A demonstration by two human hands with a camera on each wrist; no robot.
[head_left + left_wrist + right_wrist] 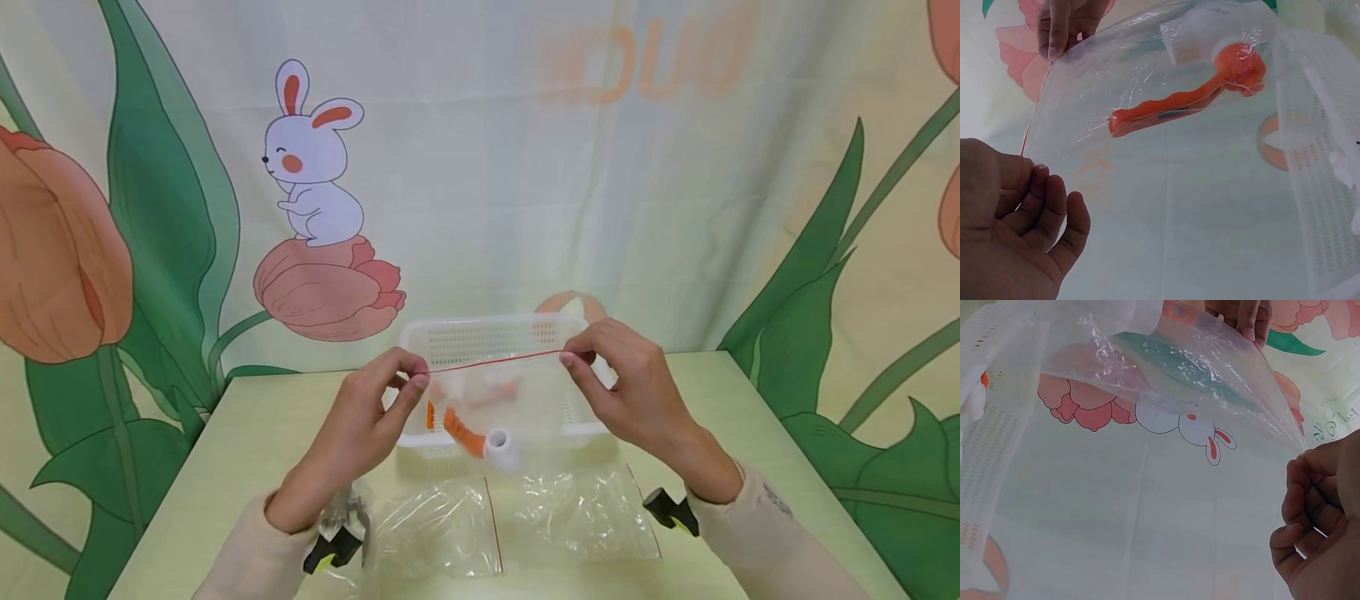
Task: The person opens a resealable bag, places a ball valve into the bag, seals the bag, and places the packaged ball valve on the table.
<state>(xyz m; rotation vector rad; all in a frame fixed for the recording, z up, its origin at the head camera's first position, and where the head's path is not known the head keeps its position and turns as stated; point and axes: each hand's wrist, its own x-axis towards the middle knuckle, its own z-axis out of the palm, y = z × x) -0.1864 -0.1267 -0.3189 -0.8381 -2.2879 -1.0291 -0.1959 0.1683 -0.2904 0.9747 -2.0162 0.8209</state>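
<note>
Clear plastic zip bags, red-edged, flat on the pale green bench, nearest. Beyond and above, another transparent zip bag, held taut along its red strip, one end pinched in the left hand, the other in the right hand. Inside, an orange handle next to a white tubular piece, perhaps one toy, blurred by film. Behind, a white perforated basket; farthest, a curtain printed with tulips and a rabbit.
</note>
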